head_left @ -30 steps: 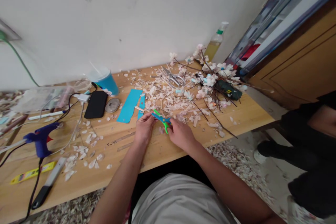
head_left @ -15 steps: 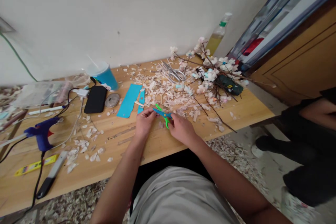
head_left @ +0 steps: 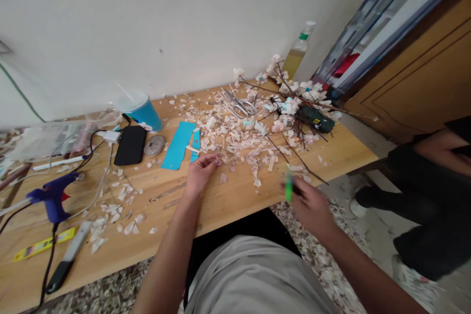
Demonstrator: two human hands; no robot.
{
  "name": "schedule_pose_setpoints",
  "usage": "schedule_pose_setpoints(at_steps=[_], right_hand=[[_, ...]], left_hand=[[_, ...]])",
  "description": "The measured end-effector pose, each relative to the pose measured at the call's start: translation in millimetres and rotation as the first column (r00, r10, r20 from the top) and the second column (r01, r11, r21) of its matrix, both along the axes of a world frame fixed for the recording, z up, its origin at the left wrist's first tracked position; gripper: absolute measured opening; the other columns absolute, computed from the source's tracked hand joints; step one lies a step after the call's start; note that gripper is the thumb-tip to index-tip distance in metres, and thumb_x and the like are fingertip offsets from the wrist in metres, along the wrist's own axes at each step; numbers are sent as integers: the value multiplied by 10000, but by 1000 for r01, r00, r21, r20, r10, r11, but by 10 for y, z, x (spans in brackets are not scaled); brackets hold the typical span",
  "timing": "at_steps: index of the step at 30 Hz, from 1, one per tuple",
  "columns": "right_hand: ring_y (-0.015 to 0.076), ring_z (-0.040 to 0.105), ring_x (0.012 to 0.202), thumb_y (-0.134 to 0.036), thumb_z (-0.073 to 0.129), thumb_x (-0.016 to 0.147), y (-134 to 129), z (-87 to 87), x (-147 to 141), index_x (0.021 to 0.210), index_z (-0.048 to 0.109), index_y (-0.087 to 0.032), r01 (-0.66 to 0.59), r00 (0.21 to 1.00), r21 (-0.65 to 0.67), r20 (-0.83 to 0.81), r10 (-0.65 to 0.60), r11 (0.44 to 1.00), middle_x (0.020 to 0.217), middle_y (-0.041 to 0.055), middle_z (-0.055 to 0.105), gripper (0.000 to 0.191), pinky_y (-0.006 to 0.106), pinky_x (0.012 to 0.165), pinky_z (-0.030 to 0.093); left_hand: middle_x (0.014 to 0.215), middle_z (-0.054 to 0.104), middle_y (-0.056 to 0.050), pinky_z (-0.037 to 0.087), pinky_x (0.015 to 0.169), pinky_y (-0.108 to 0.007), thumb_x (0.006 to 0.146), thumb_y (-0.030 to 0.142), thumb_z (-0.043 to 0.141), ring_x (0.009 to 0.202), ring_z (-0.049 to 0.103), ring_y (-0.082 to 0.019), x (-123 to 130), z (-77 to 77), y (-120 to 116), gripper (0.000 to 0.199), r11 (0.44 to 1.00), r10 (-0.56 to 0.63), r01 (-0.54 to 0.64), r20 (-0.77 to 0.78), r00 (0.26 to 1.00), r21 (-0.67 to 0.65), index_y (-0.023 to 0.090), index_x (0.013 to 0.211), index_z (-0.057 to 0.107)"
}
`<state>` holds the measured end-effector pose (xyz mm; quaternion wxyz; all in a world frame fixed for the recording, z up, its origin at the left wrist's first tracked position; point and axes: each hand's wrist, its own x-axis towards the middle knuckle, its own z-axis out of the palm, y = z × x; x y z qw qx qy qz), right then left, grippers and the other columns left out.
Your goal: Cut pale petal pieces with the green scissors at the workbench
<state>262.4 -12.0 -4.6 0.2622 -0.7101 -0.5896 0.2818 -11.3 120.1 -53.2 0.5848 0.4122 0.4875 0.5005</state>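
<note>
My left hand (head_left: pixel 200 171) is closed in a pinch above the table, on a small pale petal-like piece (head_left: pixel 218 161) at the fingertips. Well to the right, near the table's front edge, my right hand (head_left: pixel 312 206) grips the green-handled scissors (head_left: pixel 289 187), which are smeared by motion. Just beyond my left hand lie a blue sheet (head_left: pixel 179 146) and a narrower blue strip (head_left: pixel 196 143). Pale shavings (head_left: pixel 235 132) are scattered behind both hands, with metal scissors (head_left: pixel 241 105) lying among them. Branches with white blossoms (head_left: pixel 290 105) rest at the table's right end.
At the left are a blue glue gun (head_left: pixel 55 196), a utility knife (head_left: pixel 69 255), a phone (head_left: pixel 130 145), a round tin (head_left: pixel 154 145) and a blue cup (head_left: pixel 142 110). A bottle (head_left: pixel 294 56) stands by the wall. Another person's legs (head_left: pixel 423 206) are at the right.
My right hand has moved right, away from my left hand, carrying the green-handled scissors. My left hand stays in nearly the same place, still pinching. The view has shifted slightly.
</note>
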Motion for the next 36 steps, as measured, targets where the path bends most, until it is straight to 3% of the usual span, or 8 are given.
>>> schedule_pose_setpoints(at_steps=[3, 5, 7, 10, 14, 18, 23, 36], right_hand=[[294, 626, 886, -423, 567, 810, -754, -239, 657, 1026, 512, -319, 287, 957, 216, -27, -288, 933, 966, 120, 630, 246, 428, 782, 510], [299, 611, 805, -446, 592, 789, -1091, -415, 886, 1077, 475, -332, 289, 957, 93, 6, -290, 953, 978, 125, 605, 331, 457, 705, 509], [294, 579, 764, -461, 582, 793, -1199, -523, 838, 1143, 448, -317, 250, 965, 46, 67, -252, 967, 939, 124, 578, 401, 471, 691, 495], [264, 571, 838, -435, 544, 828, -972, -491, 330, 1222, 401, -261, 79, 994, 80, 71, -84, 994, 1048, 131, 544, 454, 440, 754, 493], [223, 565, 891, -387, 506, 890, -375, -237, -502, 1150, 411, -203, -190, 982, 89, 24, 188, 978, 1016, 95, 560, 332, 365, 794, 464], [224, 595, 911, -357, 515, 903, 35, -45, -941, 1070, 470, -184, -288, 957, 47, 51, 285, 957, 991, 77, 607, 245, 327, 777, 430], [208, 627, 871, -302, 567, 880, 198, 38, -1049, 967, 518, -193, -336, 935, -6, 115, 334, 942, 926, 35, 647, 148, 292, 729, 390], [194, 643, 887, -273, 568, 870, 232, 49, -1028, 1019, 549, -198, -365, 905, -72, 206, 372, 928, 973, 36, 678, 167, 274, 708, 366]], left_hand=[[702, 703, -24, 494, 650, -249, 634, 373, 841, 632, 612, -129, 4, -4, 12, 271, 1000, 12, -12, 27, 1000, -14, 179, 796, 746], [672, 686, -19, 483, 627, -244, 641, 384, 833, 608, 596, -125, 15, 17, 12, 260, 1000, 12, -11, 14, 1000, -9, 174, 758, 735], [644, 667, -11, 470, 609, -236, 647, 392, 826, 587, 577, -118, 31, 59, -13, 260, 1000, 18, -18, -2, 1000, 8, 172, 739, 724], [646, 655, -3, 466, 612, -229, 673, 394, 806, 591, 569, -111, 60, 160, -143, 255, 999, 34, -33, -22, 999, 43, 169, 742, 707], [671, 653, -1, 483, 645, -228, 738, 385, 759, 623, 585, -109, 111, 328, -472, 239, 996, 63, -61, -26, 998, 67, 161, 770, 684], [764, 697, -21, 519, 716, -255, 730, 354, 765, 716, 636, -133, 172, 445, -748, 237, 985, 160, -160, 7, 987, 63, 162, 847, 690], [856, 726, -40, 535, 783, -285, 700, 313, 781, 803, 666, -157, 204, 455, -844, 283, 966, 257, -257, 27, 966, 26, 166, 930, 704], [723, 690, -19, 495, 682, -244, 741, 331, 731, 672, 621, -139, 156, 409, -829, 191, 975, 221, -220, -65, 973, 23, 157, 820, 719]])
